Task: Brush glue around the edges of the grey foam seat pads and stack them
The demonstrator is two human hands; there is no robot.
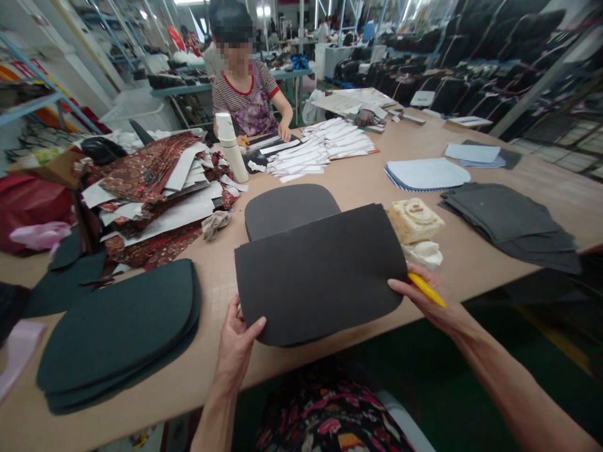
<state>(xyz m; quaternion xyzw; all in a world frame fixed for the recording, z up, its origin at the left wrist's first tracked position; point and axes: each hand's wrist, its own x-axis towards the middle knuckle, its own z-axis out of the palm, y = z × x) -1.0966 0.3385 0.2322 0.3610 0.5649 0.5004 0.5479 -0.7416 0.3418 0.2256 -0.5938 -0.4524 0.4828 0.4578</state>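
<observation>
A dark grey curved-edged fabric panel (320, 273) is held just above the front edge of the wooden table (358, 182). My left hand (238, 345) pinches its lower left corner, thumb on top. My right hand (426, 298) grips its right edge and also holds a yellow pen (426, 290) between the fingers. Behind the panel a lighter grey piece of the same shape (289, 207) lies flat on the table.
A stack of dark green panels (117, 333) lies at the left. Patterned red fabric and white paper pieces (155, 182) pile up behind it, by a white bottle (230, 147). Beige sponges (414, 220), grey sheets (509, 223) and striped pieces (426, 174) lie right. A person (247, 94) works opposite.
</observation>
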